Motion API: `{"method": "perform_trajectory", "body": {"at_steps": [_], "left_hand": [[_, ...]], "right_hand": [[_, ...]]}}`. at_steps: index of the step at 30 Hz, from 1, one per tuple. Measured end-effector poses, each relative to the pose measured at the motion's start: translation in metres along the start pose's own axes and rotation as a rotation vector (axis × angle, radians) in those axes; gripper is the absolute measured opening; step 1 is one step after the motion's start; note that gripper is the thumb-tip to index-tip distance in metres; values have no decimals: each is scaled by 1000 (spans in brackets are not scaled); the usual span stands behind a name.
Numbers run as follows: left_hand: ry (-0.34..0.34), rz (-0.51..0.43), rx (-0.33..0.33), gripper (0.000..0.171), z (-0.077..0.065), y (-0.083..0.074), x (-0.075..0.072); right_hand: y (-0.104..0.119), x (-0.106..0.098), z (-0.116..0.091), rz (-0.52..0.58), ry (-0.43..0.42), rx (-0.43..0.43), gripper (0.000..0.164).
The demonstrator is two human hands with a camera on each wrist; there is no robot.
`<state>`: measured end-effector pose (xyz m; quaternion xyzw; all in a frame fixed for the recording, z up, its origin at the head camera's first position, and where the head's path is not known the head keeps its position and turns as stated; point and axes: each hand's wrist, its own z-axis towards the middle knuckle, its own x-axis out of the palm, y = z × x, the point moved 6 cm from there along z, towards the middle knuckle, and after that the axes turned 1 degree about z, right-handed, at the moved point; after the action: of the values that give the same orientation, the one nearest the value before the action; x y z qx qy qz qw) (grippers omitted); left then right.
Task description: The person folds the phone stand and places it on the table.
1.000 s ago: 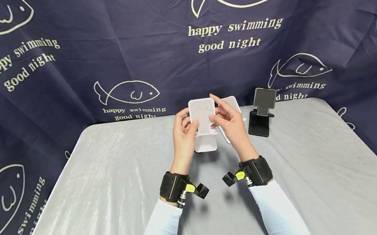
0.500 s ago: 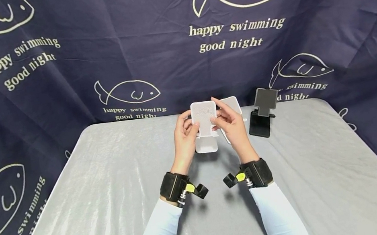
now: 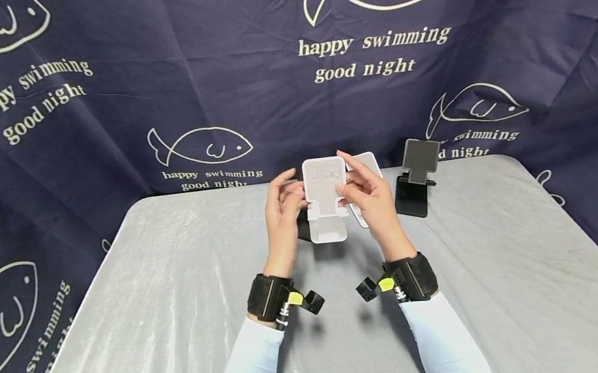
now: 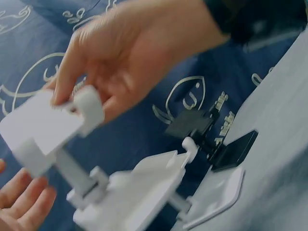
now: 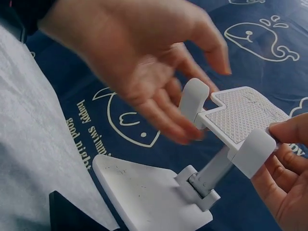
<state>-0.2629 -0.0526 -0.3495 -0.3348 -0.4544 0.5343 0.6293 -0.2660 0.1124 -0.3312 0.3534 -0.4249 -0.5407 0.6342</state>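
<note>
A white folding phone stand is held up over the table, its textured back plate raised above a flat base. My right hand pinches the plate's right edge between thumb and fingers, as the right wrist view also shows at its right side. My left hand is just left of the stand, off it, with fingers loosely bent and apart; the right wrist view shows these fingers close to one of the two front lips. A second white phone stand is partly hidden behind my right hand.
A black phone stand stands unfolded at the back right of the grey cloth-covered table. Part of another black object shows beneath the held stand, mostly hidden. A dark blue printed curtain hangs behind the table.
My left hand has let go of the white phone stand and moved slightly left, uncovering some of the black object beneath. My right hand keeps its hold, with the stand nearly in place.
</note>
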Motion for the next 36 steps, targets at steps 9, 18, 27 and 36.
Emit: {"method": "perform_trajectory", "body": {"at_steps": [9,18,27,36], "left_hand": [[-78,-173,-99,56,3,20,-22],[186,-318,-265,61,-6,32,17],[243,-464,-490,73,-17,45,31],[217,-505,-535,53,-16,48,31]], "right_hand": [[21,2,-8,32,-17,-49,55],[48,9,-18,95,25,-141,55],[48,11,-19,84,40,-118,54],[45,11,-19,68,73,-96,56]]}}
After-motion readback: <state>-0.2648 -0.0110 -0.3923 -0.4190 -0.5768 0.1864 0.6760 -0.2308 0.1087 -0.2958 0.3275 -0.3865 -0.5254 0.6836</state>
